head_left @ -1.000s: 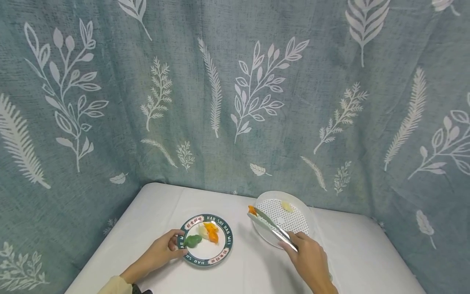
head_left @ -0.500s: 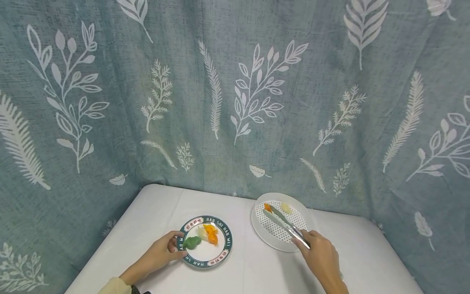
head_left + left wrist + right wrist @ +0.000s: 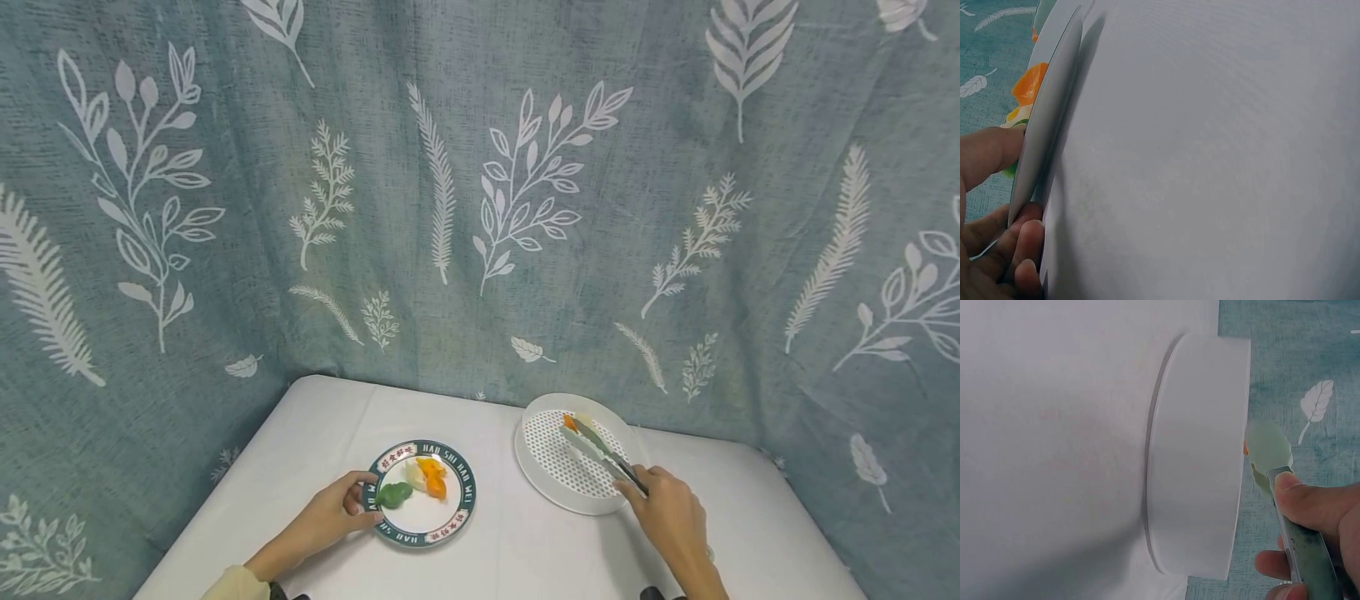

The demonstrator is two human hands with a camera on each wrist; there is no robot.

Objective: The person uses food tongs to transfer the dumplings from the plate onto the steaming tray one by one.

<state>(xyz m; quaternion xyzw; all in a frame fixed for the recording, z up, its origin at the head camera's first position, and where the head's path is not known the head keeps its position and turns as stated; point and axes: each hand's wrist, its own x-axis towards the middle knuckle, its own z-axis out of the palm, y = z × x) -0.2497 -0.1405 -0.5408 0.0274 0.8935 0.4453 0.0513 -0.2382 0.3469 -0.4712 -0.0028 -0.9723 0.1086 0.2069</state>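
Observation:
My left hand [image 3: 330,518] pinches the near-left rim of a round plate [image 3: 468,487] with a green lettered border; in the left wrist view the thumb lies over the rim, fingers below. On the plate lie a green piece [image 3: 393,494], an orange-and-yellow piece [image 3: 433,481] and a pale piece [image 3: 413,475]. In my right hand [image 3: 670,518] are tongs [image 3: 617,463] with pale green tips and metal arms. Their tips hold an orange piece [image 3: 569,422] over the round white perforated basket [image 3: 529,467], close to a pale yellow piece [image 3: 584,419].
A white cloth covers the table [image 3: 495,533]. Behind it and at both sides hangs a blue-green curtain [image 3: 450,333] with white leaf prints. The basket has a tall side wall [image 3: 1200,456], seen in the right wrist view, and stands near the back edge.
My right hand has moved right with the tongs, carrying the orange piece from the basket's left rim to over its perforated base, near the pale yellow piece. The left hand and plate stay put.

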